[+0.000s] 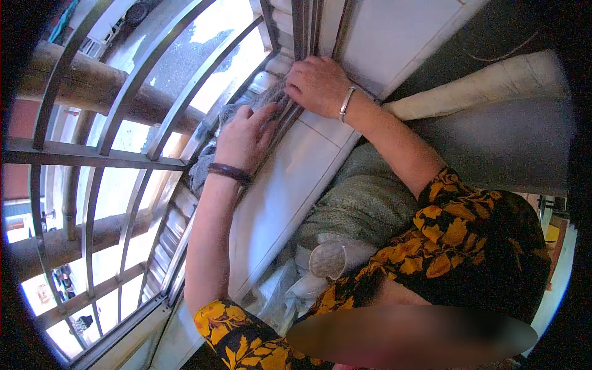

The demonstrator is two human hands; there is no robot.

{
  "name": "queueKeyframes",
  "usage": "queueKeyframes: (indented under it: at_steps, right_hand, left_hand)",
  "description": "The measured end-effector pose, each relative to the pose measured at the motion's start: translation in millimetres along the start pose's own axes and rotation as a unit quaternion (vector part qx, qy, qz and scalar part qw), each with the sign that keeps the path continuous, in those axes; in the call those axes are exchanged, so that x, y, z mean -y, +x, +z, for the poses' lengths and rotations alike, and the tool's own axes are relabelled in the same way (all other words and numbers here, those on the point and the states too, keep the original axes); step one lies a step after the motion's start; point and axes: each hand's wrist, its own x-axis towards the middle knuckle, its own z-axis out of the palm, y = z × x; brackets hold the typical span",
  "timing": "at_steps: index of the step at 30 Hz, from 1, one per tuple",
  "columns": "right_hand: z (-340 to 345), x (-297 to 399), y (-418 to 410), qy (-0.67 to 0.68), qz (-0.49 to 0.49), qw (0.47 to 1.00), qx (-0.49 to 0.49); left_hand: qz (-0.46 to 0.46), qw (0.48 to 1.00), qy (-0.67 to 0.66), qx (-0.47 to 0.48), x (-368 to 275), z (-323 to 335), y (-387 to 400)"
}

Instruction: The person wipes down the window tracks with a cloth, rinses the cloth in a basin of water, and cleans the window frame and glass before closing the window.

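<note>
A bunched length of grey, mesh-like cloth (202, 169) lies along the outer side of the window sill track. My left hand (243, 138), with a dark bangle at its wrist, is on this cloth, its fingers curled towards the track. Farther up, my right hand (319, 85) has its fingers bent over the cloth's other end, against the upright window frame (305, 27). A silver bangle sits on that wrist. The metal sill track (289, 115) runs beneath both hands. My fingertips are partly hidden, so the exact grip is unclear.
Metal window bars (125, 92) curve along the left, with bamboo poles (88, 81) outside. White tiles (282, 180) line the sill's inner side. Below are a stuffed woven sack (360, 194) and pale plastic wrapping (277, 277). A long pale roll (476, 85) lies at right.
</note>
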Motion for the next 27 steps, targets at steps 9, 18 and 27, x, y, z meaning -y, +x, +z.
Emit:
queueKeyframes:
  at_steps: [9, 18, 27]
  right_hand:
    - [4, -2, -5, -0.006, -0.013, 1.000, 0.011]
    - [18, -15, -3, 0.071, -0.027, 0.996, -0.051]
    - [8, 5, -2, -0.083, -0.006, 0.995, 0.053]
  left_hand:
    - [-0.024, 0.995, 0.067, 0.071, 10, 14, 21]
    - [-0.160, 0.980, 0.083, 0.081, -8, 14, 49]
    - [-0.052, 0.995, -0.087, -0.004, 25, 28, 29]
